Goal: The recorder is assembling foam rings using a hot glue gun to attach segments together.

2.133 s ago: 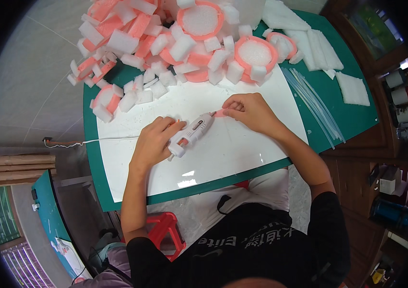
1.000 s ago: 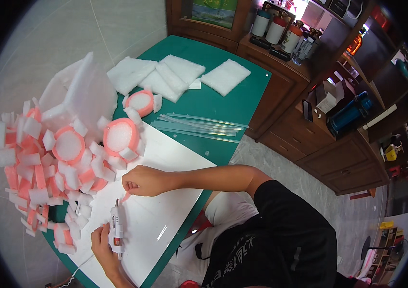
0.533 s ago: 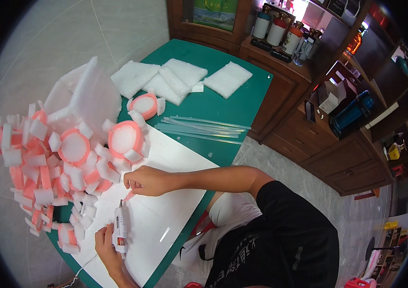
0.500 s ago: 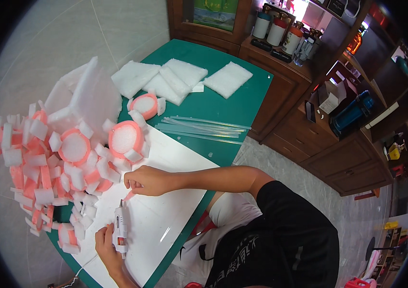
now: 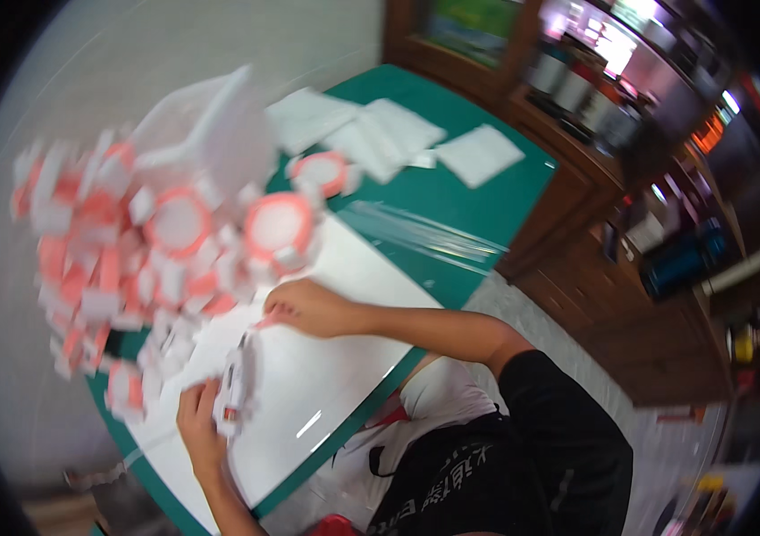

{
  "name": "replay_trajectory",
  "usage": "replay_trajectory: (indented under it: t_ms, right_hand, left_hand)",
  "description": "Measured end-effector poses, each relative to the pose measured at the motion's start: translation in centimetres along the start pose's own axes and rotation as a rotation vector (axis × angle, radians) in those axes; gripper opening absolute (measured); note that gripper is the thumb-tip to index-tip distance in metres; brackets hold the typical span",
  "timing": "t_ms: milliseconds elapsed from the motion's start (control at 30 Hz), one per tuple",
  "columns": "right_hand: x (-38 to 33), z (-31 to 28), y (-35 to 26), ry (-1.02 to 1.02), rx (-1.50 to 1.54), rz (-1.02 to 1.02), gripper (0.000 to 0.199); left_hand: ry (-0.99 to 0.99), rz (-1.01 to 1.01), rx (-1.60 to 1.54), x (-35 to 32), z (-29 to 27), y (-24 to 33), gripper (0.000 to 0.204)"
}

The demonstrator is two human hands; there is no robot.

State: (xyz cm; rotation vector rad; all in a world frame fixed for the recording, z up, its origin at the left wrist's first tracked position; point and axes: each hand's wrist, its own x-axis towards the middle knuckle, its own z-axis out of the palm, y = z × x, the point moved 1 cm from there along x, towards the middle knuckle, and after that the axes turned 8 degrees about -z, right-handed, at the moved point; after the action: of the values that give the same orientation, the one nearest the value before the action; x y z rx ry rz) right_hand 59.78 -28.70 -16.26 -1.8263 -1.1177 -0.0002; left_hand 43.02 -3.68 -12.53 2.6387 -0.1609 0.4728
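The wide view has swung, so the worktop and everything on it sit further right than half a second ago, and the motion softens their edges. The hands have kept their arrangement. The left hand (image 5: 199,420) is at the body of a white corded hot-glue gun (image 5: 231,393), its fingers bent round the handle side and gripping it, as far as the blur shows; whether they squeeze a trigger I cannot tell. The right hand (image 5: 313,308) is palm down, its fingers pressed together and pinching a thin pink strip (image 5: 266,321) whose free end points back toward the gun's nozzle. Tip and strip are close together, but contact cannot be made out. I judge that the handling of strip and gun stands at the same stage, with only the head turned.

Both are over a smooth white sheet (image 5: 344,357) on a green worktop (image 5: 415,96). Beyond the hands, to the left, a heap of pink-and-white foam pieces (image 5: 103,214) crowds against a white open-topped box (image 5: 237,134), with small white foam blocks (image 5: 168,347) scattered nearer the gun. Clear slender rods (image 5: 433,234) and flat white fluffy pads (image 5: 481,154) lie further off to the right.
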Motion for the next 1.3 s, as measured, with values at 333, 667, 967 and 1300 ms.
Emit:
replay_trajectory:
  t_ms: [333,667,967,1300]
  right_hand:
    - [0.3,0.0,-1.9,0.035,0.073,0.105,0.012]
    - [0.0,0.3,-0.8,0.038,0.087,0.237,0.011]
    - [-0.2,0.4,-1.0,-0.001,-0.022,0.189,0.007]
    - [0.4,0.7,-1.0,0.073,-0.165,0.127,0.017]
  left_hand:
    - [0.072,0.046,0.032,-0.8,-0.3,-2.1,0.042]
    - [0.097,0.012,0.104,-1.7,-0.2,-2.4,0.049]
    - [0.099,0.059,0.035,-1.9,-0.5,-2.2,0.043]
    - [0.081,0.021,-0.034,-1.6,0.2,-3.2,0.044]
